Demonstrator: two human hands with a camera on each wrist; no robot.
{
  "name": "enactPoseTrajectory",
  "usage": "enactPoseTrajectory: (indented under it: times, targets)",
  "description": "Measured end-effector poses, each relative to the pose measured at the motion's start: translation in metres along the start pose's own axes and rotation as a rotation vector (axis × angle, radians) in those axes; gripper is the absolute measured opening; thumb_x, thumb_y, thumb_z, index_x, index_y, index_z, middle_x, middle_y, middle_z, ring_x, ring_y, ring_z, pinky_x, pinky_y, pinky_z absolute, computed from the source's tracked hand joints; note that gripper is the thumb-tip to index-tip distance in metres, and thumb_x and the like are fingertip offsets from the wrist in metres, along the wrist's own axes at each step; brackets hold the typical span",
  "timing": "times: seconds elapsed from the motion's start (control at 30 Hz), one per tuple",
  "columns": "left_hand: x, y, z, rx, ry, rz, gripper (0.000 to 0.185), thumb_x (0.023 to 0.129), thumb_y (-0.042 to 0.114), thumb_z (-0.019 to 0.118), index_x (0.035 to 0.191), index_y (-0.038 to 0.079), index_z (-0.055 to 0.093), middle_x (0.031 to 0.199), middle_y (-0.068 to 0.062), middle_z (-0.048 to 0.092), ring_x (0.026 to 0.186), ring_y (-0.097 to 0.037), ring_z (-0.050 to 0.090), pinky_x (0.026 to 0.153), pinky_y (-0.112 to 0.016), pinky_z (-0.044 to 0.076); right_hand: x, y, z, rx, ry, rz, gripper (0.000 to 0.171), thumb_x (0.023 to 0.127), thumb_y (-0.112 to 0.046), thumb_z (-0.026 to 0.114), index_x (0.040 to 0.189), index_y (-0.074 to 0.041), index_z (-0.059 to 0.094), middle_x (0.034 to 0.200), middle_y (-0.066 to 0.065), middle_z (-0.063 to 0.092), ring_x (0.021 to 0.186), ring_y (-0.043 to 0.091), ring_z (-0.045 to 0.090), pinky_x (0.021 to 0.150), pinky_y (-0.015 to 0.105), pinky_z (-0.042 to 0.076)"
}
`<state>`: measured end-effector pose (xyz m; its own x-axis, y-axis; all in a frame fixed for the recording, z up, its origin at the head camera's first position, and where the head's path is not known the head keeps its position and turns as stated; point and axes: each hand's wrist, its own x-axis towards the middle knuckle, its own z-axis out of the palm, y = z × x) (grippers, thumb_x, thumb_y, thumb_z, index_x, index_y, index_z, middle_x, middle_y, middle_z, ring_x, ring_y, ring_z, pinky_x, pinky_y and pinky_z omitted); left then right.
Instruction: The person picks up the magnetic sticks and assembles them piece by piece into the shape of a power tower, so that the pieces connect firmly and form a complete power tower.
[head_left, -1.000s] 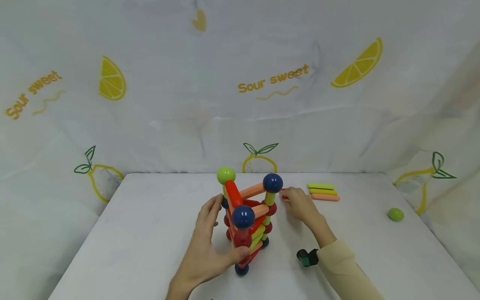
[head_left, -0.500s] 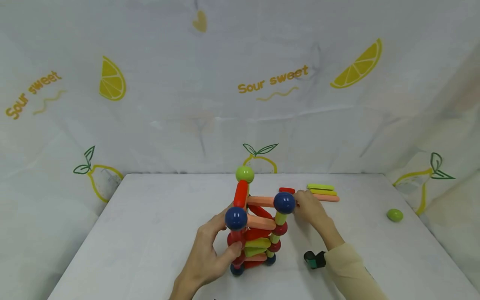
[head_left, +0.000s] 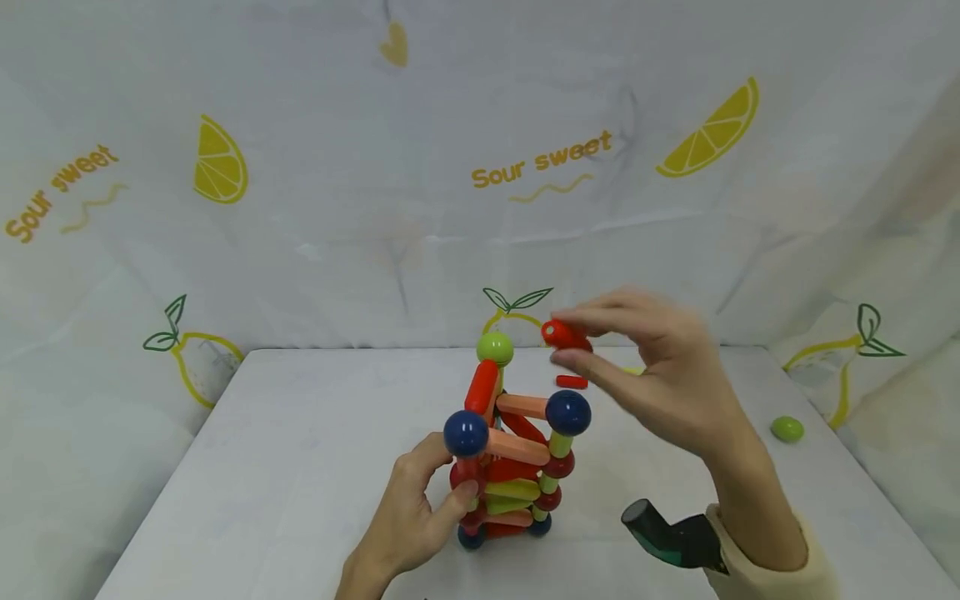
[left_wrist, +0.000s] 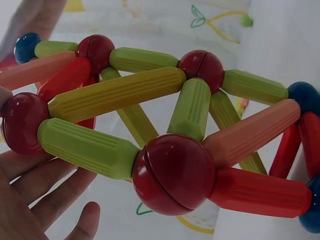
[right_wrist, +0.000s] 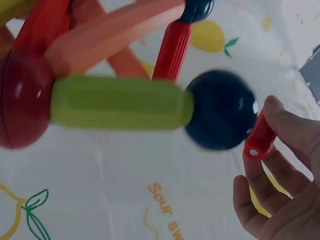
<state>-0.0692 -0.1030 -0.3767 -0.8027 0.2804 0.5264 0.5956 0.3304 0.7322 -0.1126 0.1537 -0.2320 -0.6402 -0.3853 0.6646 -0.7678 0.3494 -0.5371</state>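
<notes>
A tower of magnetic sticks and balls (head_left: 517,447) stands on the table, with dark blue balls and one light green ball (head_left: 495,348) at its top. Around its near left post my left hand (head_left: 408,508) holds it, thumb in front and fingers partly hidden behind. The left wrist view shows the tower's red balls (left_wrist: 175,172) and green sticks close up. My right hand (head_left: 667,367) pinches a short red magnetic stick (head_left: 566,335) between thumb and fingers, raised right of the green ball. In the right wrist view that red stick (right_wrist: 261,136) appears beside a dark blue ball (right_wrist: 221,110).
Another red stick (head_left: 572,382) lies on the white table (head_left: 300,467) behind the tower. A yellow stick (head_left: 633,370) is mostly hidden by my right hand. One loose green ball (head_left: 787,429) rests at the right. A lemon-printed cloth (head_left: 360,208) hangs behind.
The tower has been turned and shifted slightly right by my left hand. My right hand has picked up a red stick from the table and lifted it towards the tower's top.
</notes>
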Motion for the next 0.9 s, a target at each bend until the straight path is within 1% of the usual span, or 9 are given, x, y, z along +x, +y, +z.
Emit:
enactPoseTrajectory:
  times: [0.03,0.1,0.2,0.33,0.43,0.57,0.67,0.8,0.9]
  targets:
    - [0.000,0.000,0.000,-0.001,-0.001,-0.002,0.035,0.090,0.009,0.061,0.123,0.020,0.067,0.112,0.002,0.075,0.103,-0.011,0.069,0.089,-0.040,0.060,-0.001,-0.007,0.001,0.019,-0.040,-0.036,0.043,0.075,0.010,0.083,0.114,-0.007,0.077,0.100,0.000,0.074,0.091,0.005,0.065,0.080,0.016,0.054]
    - [0.000,0.000,-0.001,-0.002,-0.004,-0.006,0.035,0.091,0.009,0.061,0.124,0.020,0.067,0.112,0.002,0.075,0.103,-0.011,0.069,0.089,-0.040,0.060,-0.004,-0.016,0.004,0.042,-0.115,-0.074,0.046,0.074,0.009,0.084,0.115,-0.009,0.077,0.101,-0.003,0.074,0.089,0.005,0.065,0.074,0.018,0.055]
    - [0.001,0.000,-0.001,-0.006,-0.007,0.000,0.036,0.091,0.008,0.061,0.124,0.020,0.066,0.112,0.002,0.075,0.104,-0.011,0.069,0.089,-0.039,0.060,-0.008,-0.019,0.011,0.069,-0.197,-0.084,0.046,0.075,0.007,0.084,0.117,-0.011,0.077,0.102,-0.003,0.073,0.086,0.005,0.064,0.067,0.019,0.054]
    - [0.000,0.000,-0.001,-0.006,-0.007,0.018,0.040,0.089,0.005,0.061,0.126,0.020,0.066,0.113,0.000,0.075,0.104,-0.012,0.069,0.089,-0.038,0.060,-0.011,-0.020,0.016,0.076,-0.258,-0.075,0.043,0.080,0.004,0.082,0.119,-0.012,0.076,0.103,-0.006,0.071,0.084,0.003,0.062,0.065,0.019,0.054]
    - [0.000,-0.001,-0.001,-0.002,-0.005,0.026,0.041,0.088,0.004,0.061,0.126,0.019,0.066,0.113,0.000,0.075,0.104,-0.013,0.069,0.088,-0.038,0.060,-0.012,-0.024,0.017,0.031,-0.293,-0.079,0.040,0.083,0.000,0.081,0.120,-0.015,0.076,0.105,-0.008,0.069,0.088,0.002,0.060,0.067,0.018,0.055]
    - [0.000,0.000,-0.001,-0.001,-0.006,0.018,0.040,0.090,0.006,0.062,0.127,0.020,0.066,0.114,0.001,0.075,0.104,-0.012,0.069,0.088,-0.037,0.060,-0.015,-0.029,0.018,-0.071,-0.321,-0.057,0.036,0.085,-0.008,0.082,0.119,-0.019,0.077,0.108,-0.011,0.067,0.095,0.001,0.057,0.070,0.015,0.055]
    - [0.001,0.000,-0.001,-0.004,-0.011,0.029,0.039,0.091,0.010,0.067,0.129,0.021,0.065,0.116,0.002,0.075,0.106,-0.012,0.068,0.091,-0.036,0.059,-0.017,-0.031,0.020,-0.130,-0.333,-0.041,0.036,0.084,-0.011,0.083,0.118,-0.021,0.078,0.107,-0.013,0.067,0.098,0.000,0.054,0.071,0.014,0.053]
    - [0.002,-0.001,-0.001,0.010,-0.010,0.063,0.045,0.089,0.016,0.077,0.131,0.022,0.063,0.116,0.003,0.075,0.107,-0.012,0.067,0.092,-0.035,0.058,-0.017,-0.030,0.026,-0.195,-0.328,-0.071,0.032,0.083,-0.015,0.085,0.113,-0.022,0.079,0.102,-0.015,0.067,0.099,0.001,0.053,0.073,0.015,0.051]
    - [0.003,-0.001,-0.001,0.019,0.011,0.080,0.048,0.086,0.016,0.081,0.130,0.022,0.064,0.114,0.002,0.075,0.105,-0.012,0.068,0.091,-0.034,0.059,-0.016,-0.029,0.031,-0.207,-0.305,-0.099,0.029,0.083,-0.016,0.085,0.111,-0.023,0.080,0.099,-0.014,0.068,0.098,0.002,0.054,0.073,0.016,0.049]
